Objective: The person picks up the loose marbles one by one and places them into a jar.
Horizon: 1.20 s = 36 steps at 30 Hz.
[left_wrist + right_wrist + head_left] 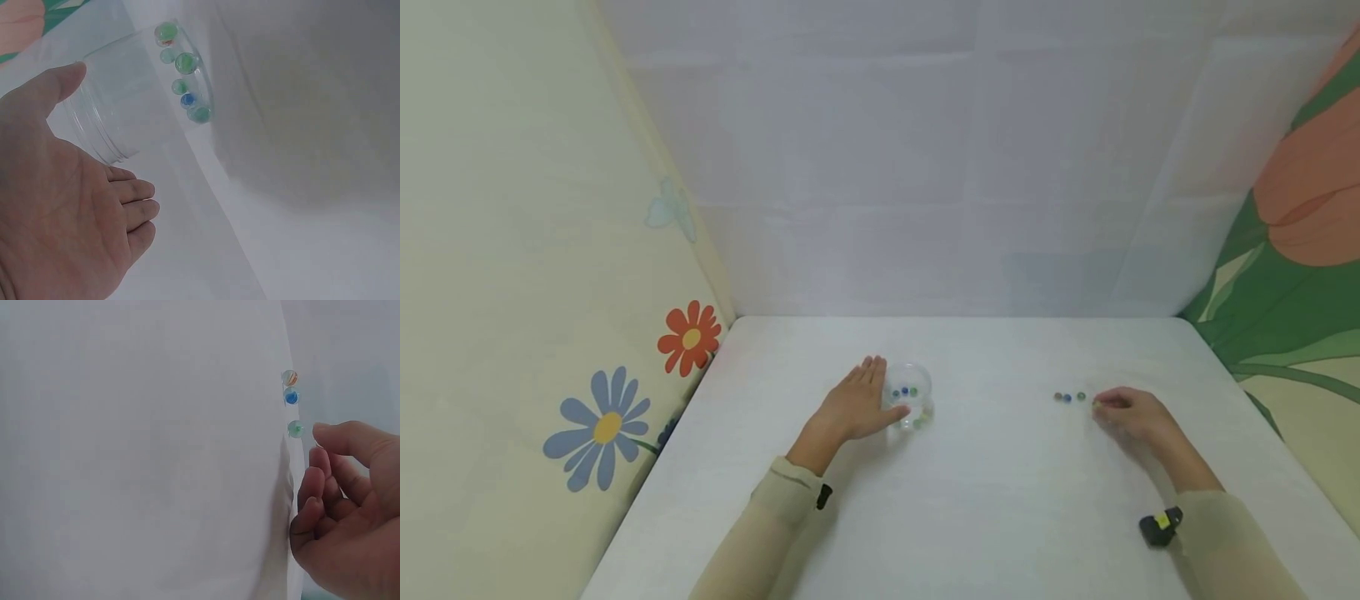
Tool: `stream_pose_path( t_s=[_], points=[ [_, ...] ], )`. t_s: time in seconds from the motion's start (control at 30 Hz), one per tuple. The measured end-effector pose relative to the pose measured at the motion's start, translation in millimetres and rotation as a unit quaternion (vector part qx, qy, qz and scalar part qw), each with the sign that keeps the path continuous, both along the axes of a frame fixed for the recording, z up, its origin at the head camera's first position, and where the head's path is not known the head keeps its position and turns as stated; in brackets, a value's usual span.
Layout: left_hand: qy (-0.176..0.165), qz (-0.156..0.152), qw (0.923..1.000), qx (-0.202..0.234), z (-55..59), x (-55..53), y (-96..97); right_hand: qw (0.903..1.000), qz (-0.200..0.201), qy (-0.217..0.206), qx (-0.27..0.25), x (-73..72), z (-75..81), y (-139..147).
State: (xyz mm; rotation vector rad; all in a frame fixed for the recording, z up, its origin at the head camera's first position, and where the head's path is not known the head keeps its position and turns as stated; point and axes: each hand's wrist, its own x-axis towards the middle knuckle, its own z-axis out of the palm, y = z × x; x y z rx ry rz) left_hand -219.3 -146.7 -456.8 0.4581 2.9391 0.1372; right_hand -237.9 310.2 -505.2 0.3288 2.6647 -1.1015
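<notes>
A clear jar (917,375) stands upright on the white table with several glass marbles (186,63) at its bottom. My left hand (857,404) is beside it, fingers straight along its left side. In the left wrist view the left thumb (69,81) reaches the jar's threaded rim. Farther right, my right hand (1138,414) is low at the tabletop and pinches a small yellowish marble (1097,404) between thumb and fingertips; the right wrist view hides that marble. Just left of those fingertips lie an orange-streaked marble (290,378), a blue marble (292,395) and a green marble (296,429).
The white table (985,500) meets a white cloth backdrop (925,167) at its far edge. A flowered panel (602,250) rises at left, and a panel with a large painted flower (1300,275) at right. A black wrist device (1160,527) sits at the right cuff.
</notes>
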Motion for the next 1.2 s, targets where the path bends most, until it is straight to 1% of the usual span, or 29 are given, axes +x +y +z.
stream_pose_path(
  t_s=[0.13, 0.27, 0.37, 0.57, 0.8, 0.97, 1.2],
  points=[
    [-0.002, 0.001, 1.0000, 0.002, 1.4, 1.1, -0.1, 0.9996, 0.009, 0.018, -0.022, 4.7, 3.7, -0.8],
    [-0.004, 0.002, 1.0000, 0.001, 1.1, 0.9, -0.5, 0.9982, 0.029, 0.040, -0.034, 11.2, 8.6, -3.3],
    [-0.005, 0.002, 1.0000, 0.003, 0.6, 0.6, -0.9, 0.9974, 0.036, 0.047, -0.041, 15.5, 13.2, -6.7],
    [-0.005, 0.000, 1.0000, 0.000, -0.1, 0.6, -1.8, 0.9956, 0.047, 0.067, -0.048, 20.2, 17.9, -12.6],
    [-0.005, -0.001, 1.0000, 0.006, 1.0, 2.9, -2.0, 0.9916, 0.060, 0.095, -0.064, 25.4, 22.1, -24.1],
    [-0.005, -0.001, 1.0000, 0.008, 1.7, 3.5, -1.9, 0.9899, 0.066, 0.100, -0.076, 27.6, 27.0, -36.5],
    [-0.001, -0.007, 1.0000, 0.006, 1.4, 1.1, -0.6, 0.9875, 0.076, 0.108, -0.086, 29.2, 30.9, -51.5]
  ],
)
